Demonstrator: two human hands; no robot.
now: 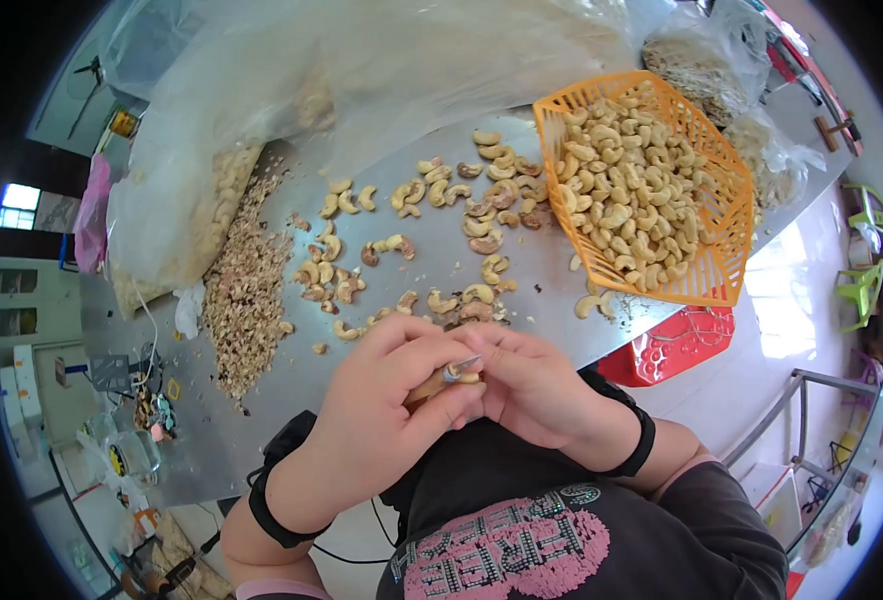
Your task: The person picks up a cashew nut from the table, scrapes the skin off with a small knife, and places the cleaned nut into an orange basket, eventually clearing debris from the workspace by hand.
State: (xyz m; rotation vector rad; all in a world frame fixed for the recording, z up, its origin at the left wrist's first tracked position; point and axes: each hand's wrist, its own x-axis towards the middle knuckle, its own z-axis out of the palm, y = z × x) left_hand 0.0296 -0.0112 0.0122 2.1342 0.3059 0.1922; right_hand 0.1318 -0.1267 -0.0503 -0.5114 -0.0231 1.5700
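Note:
My left hand [391, 390] is closed around a small knife [452, 373] with a wooden handle, its short blade pointing toward my right hand. My right hand [543, 392] is pinched around a cashew nut [472, 378], mostly hidden by the fingers, and the blade is right beside it. Both hands meet over the table's near edge. Just beyond them, loose cashew nuts [478, 293] lie scattered on the metal table [411, 285], some with brown skin on them.
An orange plastic basket [718, 215] full of peeled cashews stands at the right. A heap of skin crumbs [246, 290] lies left of the nuts. Large clear plastic bags [431, 60] cover the back. Below the table's right edge is a red stool [676, 345].

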